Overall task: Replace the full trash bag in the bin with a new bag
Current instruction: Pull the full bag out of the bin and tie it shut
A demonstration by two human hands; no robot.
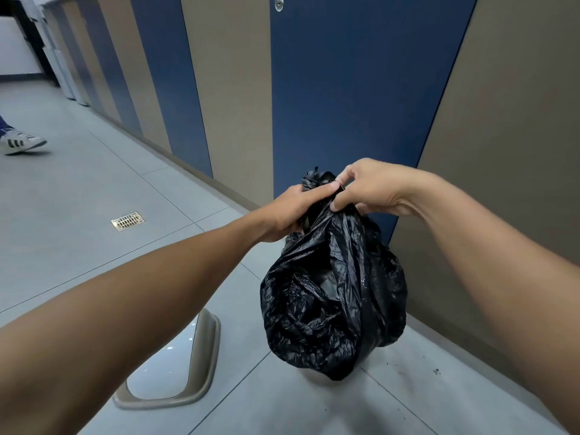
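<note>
Tying-off step. Left hand (290, 211) and right hand (367, 189) both pinched gathered neck of full black trash bag (332, 296), lifted above floor (94, 215). Next, probably: finish knot, set aside.

Public restroom, blue stall doors (345, 98), floor drain (128, 221), tiled floor (78, 199)

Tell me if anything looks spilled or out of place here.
Small dark specks dot the floor tiles by the wall, right of the black trash bag. A beige bin rim lies on the floor, off any bin.
</note>
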